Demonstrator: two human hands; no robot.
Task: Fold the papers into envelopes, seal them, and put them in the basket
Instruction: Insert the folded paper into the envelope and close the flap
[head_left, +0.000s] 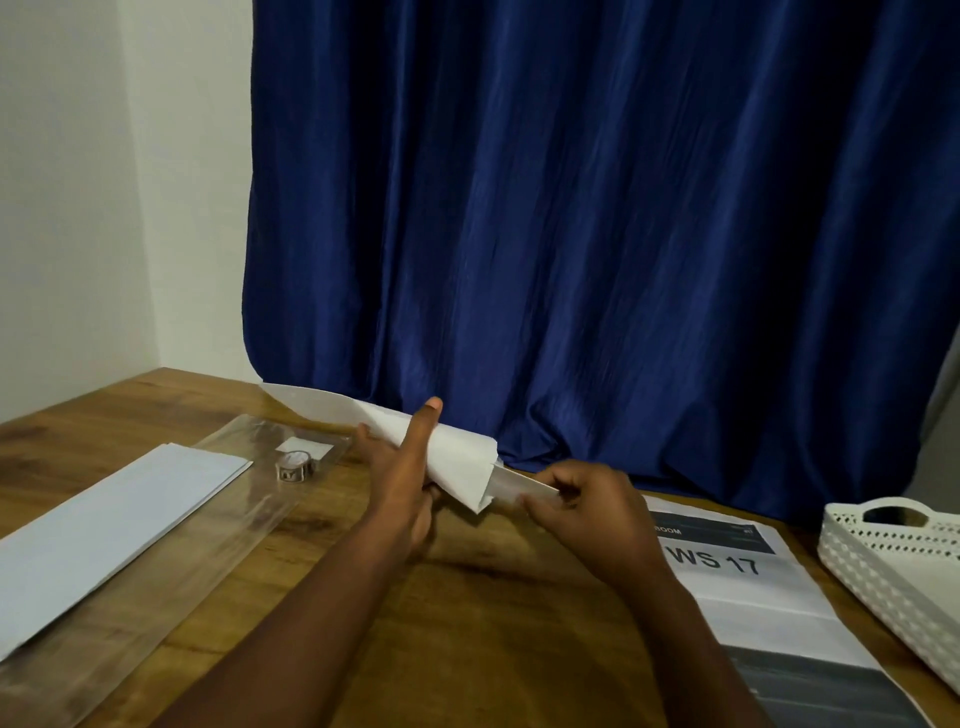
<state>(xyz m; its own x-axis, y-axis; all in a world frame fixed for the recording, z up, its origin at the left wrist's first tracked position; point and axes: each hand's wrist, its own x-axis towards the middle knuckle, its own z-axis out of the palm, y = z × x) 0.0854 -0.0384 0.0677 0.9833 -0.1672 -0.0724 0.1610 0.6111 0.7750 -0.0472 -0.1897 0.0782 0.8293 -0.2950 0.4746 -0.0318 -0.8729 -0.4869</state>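
A person holds a partly folded sheet of white paper above a brown wooden table, in front of a dark blue curtain. The left hand grips the sheet's middle, thumb stretched up across the near face and fingers wrapped behind; the right hand pinches the sheet's lower right end between closed fingertips. The fold appears to be under way in mid-air, with no crease pressed flat. Worked without the table's support, the edges could slip out of line and leave a crooked envelope, or the pinched corner could crumple. At far right, a white perforated plastic basket sits on the table; no envelope can be seen in it, though its interior is only partly in view. At left, a stack of plain white paper rests on a clear plastic sleeve, with a small roll of tape just beside it. A printed sheet reading "WS 17" lies between the hands and the basket.
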